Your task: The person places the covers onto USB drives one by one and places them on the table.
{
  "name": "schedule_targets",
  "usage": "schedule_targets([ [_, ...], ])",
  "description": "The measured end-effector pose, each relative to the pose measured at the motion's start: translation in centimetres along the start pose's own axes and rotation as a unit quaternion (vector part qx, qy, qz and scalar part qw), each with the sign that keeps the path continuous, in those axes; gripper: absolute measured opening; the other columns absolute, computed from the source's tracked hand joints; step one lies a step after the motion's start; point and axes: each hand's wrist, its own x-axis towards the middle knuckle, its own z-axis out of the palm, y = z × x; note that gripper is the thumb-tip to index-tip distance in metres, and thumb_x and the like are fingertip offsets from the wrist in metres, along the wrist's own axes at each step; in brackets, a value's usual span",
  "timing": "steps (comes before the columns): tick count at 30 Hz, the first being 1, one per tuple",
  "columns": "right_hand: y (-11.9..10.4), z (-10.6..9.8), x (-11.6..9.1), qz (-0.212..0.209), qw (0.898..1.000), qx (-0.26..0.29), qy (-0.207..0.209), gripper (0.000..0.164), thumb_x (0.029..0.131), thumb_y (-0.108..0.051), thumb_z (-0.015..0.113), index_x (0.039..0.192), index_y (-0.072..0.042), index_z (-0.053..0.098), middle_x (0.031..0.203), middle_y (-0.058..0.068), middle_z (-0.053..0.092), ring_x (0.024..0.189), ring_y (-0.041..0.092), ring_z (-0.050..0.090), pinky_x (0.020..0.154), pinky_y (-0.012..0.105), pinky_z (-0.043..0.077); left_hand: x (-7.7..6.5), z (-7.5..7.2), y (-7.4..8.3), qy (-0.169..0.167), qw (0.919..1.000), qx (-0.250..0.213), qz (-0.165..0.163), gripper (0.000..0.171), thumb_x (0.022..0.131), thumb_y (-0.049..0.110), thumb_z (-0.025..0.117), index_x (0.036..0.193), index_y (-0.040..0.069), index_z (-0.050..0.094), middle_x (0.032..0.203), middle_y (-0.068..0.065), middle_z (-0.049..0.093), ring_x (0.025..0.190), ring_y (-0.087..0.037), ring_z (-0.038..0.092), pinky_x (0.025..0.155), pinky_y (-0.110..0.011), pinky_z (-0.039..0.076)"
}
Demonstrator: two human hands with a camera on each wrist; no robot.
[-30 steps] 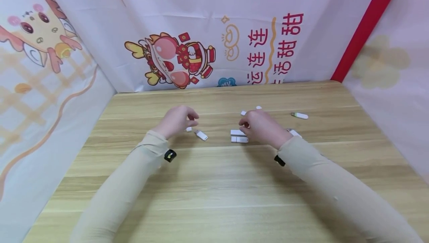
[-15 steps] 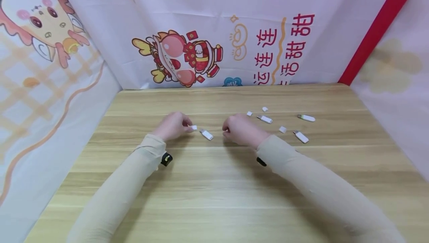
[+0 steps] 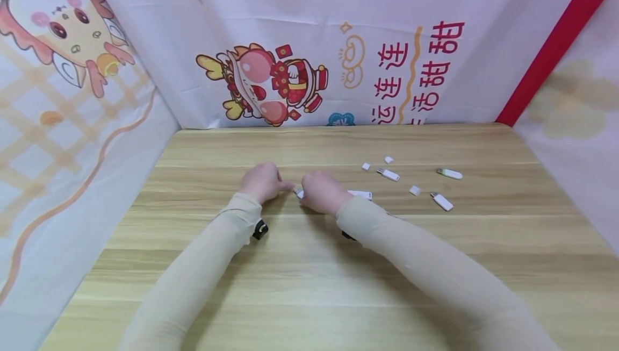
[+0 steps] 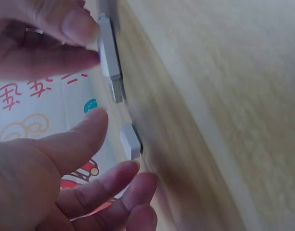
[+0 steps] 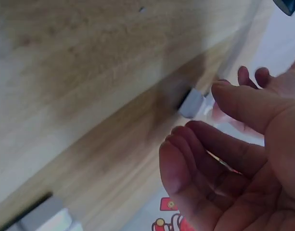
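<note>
The right hand (image 3: 323,194) has reached the USB stick (image 4: 110,50), lying toward the far edge of the worktop (image 3: 295,292), fingers narrowly parted; the left hand (image 3: 261,183) opens wider beside the cap (image 4: 131,141), both pieces within reach.

The head camera looks forward, down across the table (image 3: 290,286); both wrist cameras closely share the fingers (image 4: 103,186).
</note>
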Motion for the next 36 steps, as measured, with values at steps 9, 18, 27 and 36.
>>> schedule_targets([
  [9,-0.6,0.5,0.9,0.017,1.0,-0.004,0.012,0.01,0.094,-0.013,0.064,0.088,-0.005,0.067,0.075,0.004,0.061,0.064,0.016,0.056,0.061,0.028,0.05,0.4,0.6,0.5,0.002,0.9994,0.018,0.028,0.025,0.084,0.03,0.079,0.068,0.013,0.069,0.07,-0.001,0.064,0.069,-0.021,0.057,0.064,-0.037,0.046],
  [18,-0.6,0.6,0.7,0.021,1.0,0.001,0.003,0.009,0.095,-0.011,0.063,0.092,-0.005,0.069,0.074,0.004,0.061,0.063,0.015,0.057,0.06,0.025,0.05,0.3,0.9,0.3,0.011,0.9977,0.007,0.066,0.009,0.084,0.018,0.078,0.084,0.009,0.076,0.084,-0.003,0.07,0.08,-0.022,0.063,0.079,-0.038,0.05],
  [27,-0.6,-0.8,-2.6,0.013,0.999,0.03,0.006,0.014,0.088,-0.016,0.074,0.079,-0.009,0.067,0.067,-0.001,0.06,0.058,0.014,0.052,0.056,0.027,0.047,-0.2,1.0,0.0,0.013,0.9919,-0.028,0.123,0.01,0.085,0.015,0.079,0.089,0.007,0.077,0.083,-0.002,0.071,0.079,-0.02,0.063,0.081,-0.037,0.05],
  [36,0.7,-2.3,-7.6,-0.026,0.997,0.021,0.074,0.012,0.08,-0.01,0.075,0.07,-0.013,0.069,0.062,-0.007,0.06,0.054,0.009,0.051,0.054,0.024,0.047,-2.5,0.6,1.0,0.003,0.9781,-0.041,0.204,0.007,0.083,0.012,0.078,0.088,0.006,0.077,0.075,0.003,0.068,0.068,-0.012,0.06,0.068,-0.029,0.052],
])
